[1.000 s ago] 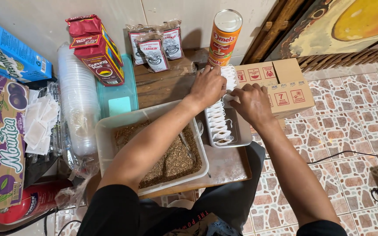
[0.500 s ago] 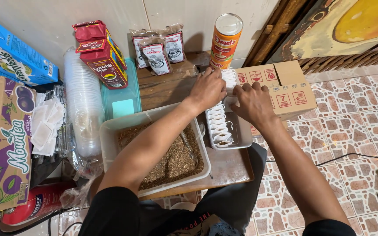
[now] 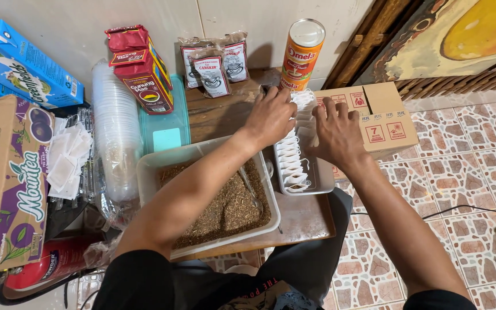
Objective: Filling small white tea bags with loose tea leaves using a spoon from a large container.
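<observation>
Fingers of your left hand curl over the row of filled tea bags, centre frame, while your right hand lies spread, steadying their grey tray on the desk, seemingly keeping them upright.

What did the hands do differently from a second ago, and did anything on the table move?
Hardly anything changed. The left hand and right hand stay pressed on the row of small white paper tea bags standing in the narrow grey plastic tray; only the fingers shifted slightly. The big grey tub of brown loose tea, its metal spoon and the brown cardboard box kept their places.
</observation>
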